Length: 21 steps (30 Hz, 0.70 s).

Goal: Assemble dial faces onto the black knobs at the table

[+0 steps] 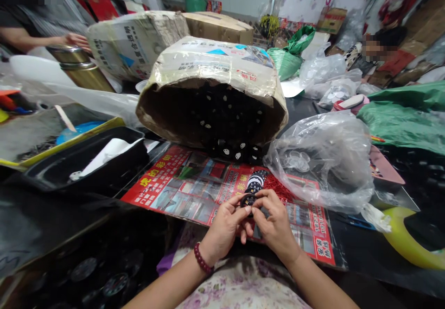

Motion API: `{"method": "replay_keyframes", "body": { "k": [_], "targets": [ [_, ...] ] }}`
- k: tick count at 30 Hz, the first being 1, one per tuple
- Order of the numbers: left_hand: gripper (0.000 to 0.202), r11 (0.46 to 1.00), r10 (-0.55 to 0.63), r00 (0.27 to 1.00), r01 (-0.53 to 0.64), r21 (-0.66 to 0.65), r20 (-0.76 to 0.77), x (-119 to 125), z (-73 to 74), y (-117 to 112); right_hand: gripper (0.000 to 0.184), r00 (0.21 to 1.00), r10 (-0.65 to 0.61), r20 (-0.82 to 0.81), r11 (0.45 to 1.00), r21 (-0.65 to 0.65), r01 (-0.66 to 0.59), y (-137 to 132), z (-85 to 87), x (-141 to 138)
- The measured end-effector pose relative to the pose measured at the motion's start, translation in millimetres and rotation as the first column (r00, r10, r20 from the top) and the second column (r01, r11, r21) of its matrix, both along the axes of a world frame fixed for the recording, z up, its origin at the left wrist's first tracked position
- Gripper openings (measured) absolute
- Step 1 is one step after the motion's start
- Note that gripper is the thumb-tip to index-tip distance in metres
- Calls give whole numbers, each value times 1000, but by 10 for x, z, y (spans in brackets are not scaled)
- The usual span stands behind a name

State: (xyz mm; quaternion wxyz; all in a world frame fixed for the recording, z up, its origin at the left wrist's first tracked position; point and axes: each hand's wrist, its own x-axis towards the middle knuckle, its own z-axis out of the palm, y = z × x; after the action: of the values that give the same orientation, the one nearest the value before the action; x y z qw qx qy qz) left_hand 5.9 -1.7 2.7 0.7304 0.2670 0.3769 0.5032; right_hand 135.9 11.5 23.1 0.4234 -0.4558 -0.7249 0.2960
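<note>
Between both hands is a small round black dial [248, 201] with light markings and a dark rim, like a watch face. My left hand [225, 225] pinches its left side with thumb and fingers, and a beaded bracelet circles the wrist. Gripping the right edge, my right hand [274, 223] has its thumb and fingertips closed on the same dial. Just beyond the fingertips, a row of similar black-and-white dials [256, 180] overlaps on the red printed board [167, 186]. Small red pieces [280, 187] lie in a heap beside them.
A tipped carton [215, 63] opens towards me, with black parts [239, 151] inside. To the left are a black tray [86, 160] and a gold canister [85, 70]. A clear plastic bag [323, 156] and yellow tape roll [406, 242] lie right. Other people sit across the table.
</note>
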Motion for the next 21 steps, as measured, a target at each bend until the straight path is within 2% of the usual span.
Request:
{"method": "replay_keyframes", "body": {
  "k": [3,5,7,9,13,17,21],
  "targets": [
    [34,1000,-3,1000,3,11,4,-6,-12,3,13,1000,7,-16,1000,-3,-7,-2,-19,-6],
    [32,1000,-2,1000,3,24,-12,-8,-12,7,9,997,-40,-65,998,-42,37,-1,-63,-15],
    [33,1000,6,999,-5,31,-41,-9,-9,11,20,983,-95,-155,986,-151,71,4,-120,-25],
    [33,999,16,998,-14,35,-68,-6,-9,16,31,956,-112,-270,956,-291,30,11,-168,-35],
    [32,999,33,994,-30,29,-102,2,-40,17,31,883,-132,-449,888,-451,-96,14,-195,-69],
    [32,999,43,991,-43,5,-126,4,-66,2,31,851,-210,-482,848,-523,-86,-4,-186,-122],
    [35,998,57,989,-62,-27,-138,14,-56,-5,27,822,-257,-508,848,-527,-60,-5,-210,-176]
  ]
}}
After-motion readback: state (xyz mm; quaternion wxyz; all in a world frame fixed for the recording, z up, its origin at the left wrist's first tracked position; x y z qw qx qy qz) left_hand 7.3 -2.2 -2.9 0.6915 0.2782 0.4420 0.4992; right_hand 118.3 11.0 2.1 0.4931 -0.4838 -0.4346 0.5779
